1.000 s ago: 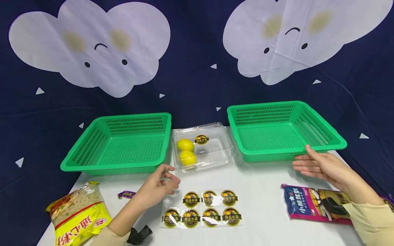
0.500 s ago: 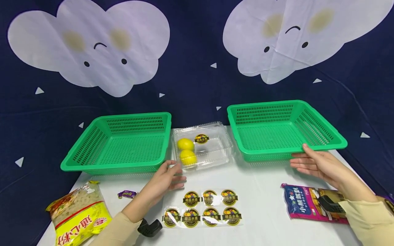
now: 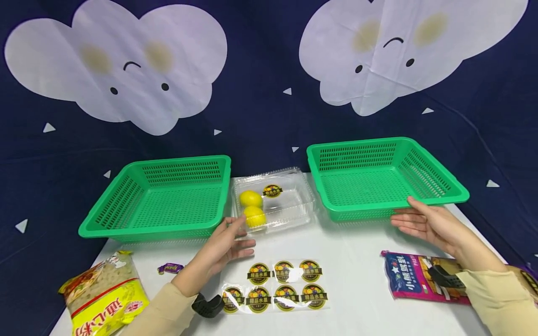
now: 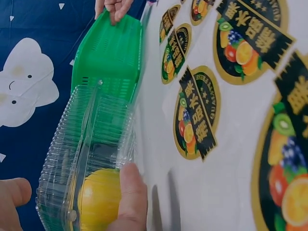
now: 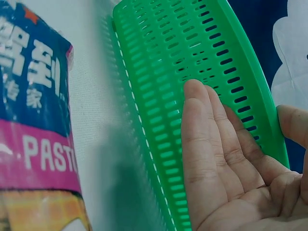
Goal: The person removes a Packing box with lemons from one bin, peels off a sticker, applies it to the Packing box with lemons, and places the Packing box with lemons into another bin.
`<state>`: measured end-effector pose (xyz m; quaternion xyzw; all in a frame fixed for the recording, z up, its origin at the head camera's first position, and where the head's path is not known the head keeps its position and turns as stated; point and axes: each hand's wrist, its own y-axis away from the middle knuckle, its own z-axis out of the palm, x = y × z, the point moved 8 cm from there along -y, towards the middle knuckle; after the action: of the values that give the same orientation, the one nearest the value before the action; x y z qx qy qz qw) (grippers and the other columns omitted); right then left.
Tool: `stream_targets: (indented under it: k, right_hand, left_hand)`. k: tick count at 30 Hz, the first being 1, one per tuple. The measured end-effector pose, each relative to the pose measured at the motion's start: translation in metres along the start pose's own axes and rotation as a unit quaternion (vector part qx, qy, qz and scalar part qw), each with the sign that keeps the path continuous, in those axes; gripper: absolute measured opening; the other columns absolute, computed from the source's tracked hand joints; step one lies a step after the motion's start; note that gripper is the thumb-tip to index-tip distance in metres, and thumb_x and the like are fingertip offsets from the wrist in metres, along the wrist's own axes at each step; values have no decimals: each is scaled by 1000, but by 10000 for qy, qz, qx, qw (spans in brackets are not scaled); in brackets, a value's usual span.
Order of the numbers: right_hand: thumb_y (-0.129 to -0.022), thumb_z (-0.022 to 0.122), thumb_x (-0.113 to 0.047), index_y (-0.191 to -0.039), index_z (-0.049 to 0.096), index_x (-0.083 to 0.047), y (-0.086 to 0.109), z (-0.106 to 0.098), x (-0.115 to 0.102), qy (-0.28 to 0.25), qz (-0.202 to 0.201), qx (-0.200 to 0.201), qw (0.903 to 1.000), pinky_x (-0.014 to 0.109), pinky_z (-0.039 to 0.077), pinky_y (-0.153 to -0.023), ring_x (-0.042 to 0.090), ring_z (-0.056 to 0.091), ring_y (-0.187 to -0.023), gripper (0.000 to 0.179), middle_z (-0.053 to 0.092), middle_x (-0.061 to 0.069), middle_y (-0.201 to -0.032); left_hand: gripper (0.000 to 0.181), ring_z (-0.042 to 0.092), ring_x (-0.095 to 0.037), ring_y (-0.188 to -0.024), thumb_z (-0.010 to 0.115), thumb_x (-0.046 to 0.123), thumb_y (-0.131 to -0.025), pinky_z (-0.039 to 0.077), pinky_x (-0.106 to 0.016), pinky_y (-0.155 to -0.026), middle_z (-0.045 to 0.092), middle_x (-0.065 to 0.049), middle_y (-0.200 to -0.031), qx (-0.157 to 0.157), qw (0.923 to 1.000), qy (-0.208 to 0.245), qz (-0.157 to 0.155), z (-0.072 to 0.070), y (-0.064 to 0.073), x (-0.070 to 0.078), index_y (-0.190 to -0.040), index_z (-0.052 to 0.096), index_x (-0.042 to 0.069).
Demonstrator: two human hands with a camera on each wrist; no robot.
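My left hand (image 3: 220, 247) reaches to the near left corner of a clear plastic clamshell box (image 3: 290, 205), its fingers spread and holding nothing. Two yellow lemon-like fruits (image 3: 251, 199) show inside the box, and a round fruit label (image 3: 272, 190) is on it. In the left wrist view a finger (image 4: 133, 195) overlaps the box's near side; touch cannot be told. My right hand (image 3: 435, 228) is at the front wall of the right green basket (image 3: 357, 207), fingers straight and thumb up by the rim. In the right wrist view those fingers (image 5: 199, 144) lie along the slotted wall.
A second green basket (image 3: 155, 231) stands at the left. Between my arms lies a sheet of round labels (image 3: 286, 285). A yellow pasta bag (image 3: 105, 294) and a purple-wrapped candy (image 3: 170, 268) lie left; a blue and pink packet (image 3: 414, 277) lies under my right forearm.
My left hand has shifted slightly right, to the clamshell box's corner, and its fingers have opened out. The right hand has drifted slightly left along the basket front. The view has shifted a little.
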<state>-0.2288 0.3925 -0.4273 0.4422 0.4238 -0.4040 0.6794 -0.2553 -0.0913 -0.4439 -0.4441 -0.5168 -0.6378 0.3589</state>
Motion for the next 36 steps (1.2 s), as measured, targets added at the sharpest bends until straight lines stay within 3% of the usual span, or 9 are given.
stream_targets:
  k: [8,20,29,36]
  right_hand:
    - [-119,34,-36,-113,79,-13,-1,3,1,-31,2,-23,10000,31,66,-94,18,81,-106,51,83,8,-113]
    - [-119,34,-36,-112,76,-12,0,1,1,18,-94,76,9999,32,67,-92,19,81,-104,49,83,9,-111]
    - [-118,36,-36,-111,72,-13,1,-2,1,151,-110,352,9992,32,67,-90,19,82,-101,44,83,8,-107]
    - [-118,37,-37,-112,70,-13,1,-2,1,267,-110,436,9986,32,67,-90,18,82,-100,41,83,7,-106]
  left_hand:
    - [38,68,-41,-120,59,41,-111,69,-38,-86,42,-19,-151,341,9993,175,-17,-1,-6,-1,-121,37,12]
    - [31,71,-32,-98,60,28,-111,68,-30,-80,43,-21,-140,637,9965,505,188,2,-9,0,-117,36,10]
    - [33,71,-26,-89,61,30,-110,67,-25,-76,41,-24,-141,564,9966,570,185,6,-1,3,-115,37,7]
    - [36,71,-28,-93,61,29,-111,67,-25,-78,39,-26,-144,500,9970,552,188,10,10,6,-122,36,5]
